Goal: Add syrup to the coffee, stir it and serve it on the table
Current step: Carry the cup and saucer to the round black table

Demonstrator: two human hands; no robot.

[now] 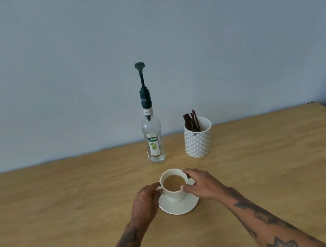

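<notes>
A white cup of milky coffee (173, 183) stands on a white saucer (180, 206) in the middle of the wooden table (63, 206). My left hand (144, 204) pinches the cup's handle on its left side. My right hand (201, 183) wraps the cup's right wall, thumb at the front and fingers at the rim behind. Behind the cup stands a clear syrup bottle (153, 140) with a tall dark green pump (142, 83). To its right, a white patterned holder (198, 139) carries several dark stirring sticks (191, 121).
A pale blue wall (141, 29) runs along the table's far edge. The table's right edge slants down at the far right, with a grey surface beyond it.
</notes>
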